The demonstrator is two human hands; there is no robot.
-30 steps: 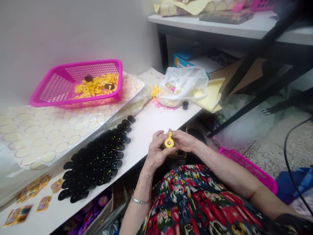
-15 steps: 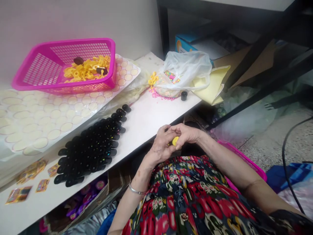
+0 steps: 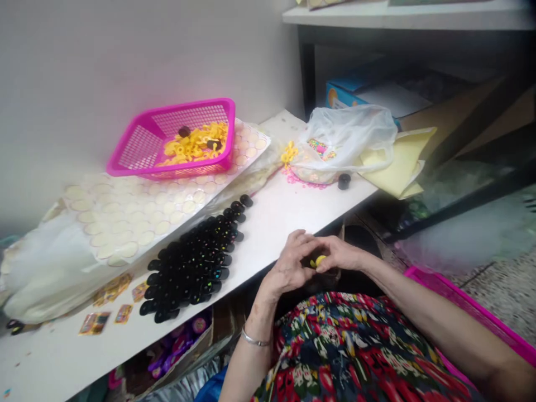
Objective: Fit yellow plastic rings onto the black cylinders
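Note:
Both of my hands meet just off the front edge of the white table (image 3: 272, 218), above my flowered lap. My left hand (image 3: 288, 268) and my right hand (image 3: 341, 255) are closed together around a small yellow plastic piece (image 3: 319, 260), of which only a bit shows between the fingers. To the left on the table lies a dense patch of black caps (image 3: 195, 259) with coloured dots. A pink basket (image 3: 176, 137) of yellow pieces stands at the back, resting on a sheet of round stickers (image 3: 134, 212).
A clear plastic bag (image 3: 343, 139) with small coloured parts, a lone black cap (image 3: 344, 180) and yellow paper (image 3: 402, 162) lie at the table's right end. Small printed stickers (image 3: 109, 304) sit front left. Another pink basket (image 3: 469, 312) is on the floor to my right.
The yellow piece was held up with its round face showing; my hands have since closed over it and lowered toward my lap. The view has swung left.

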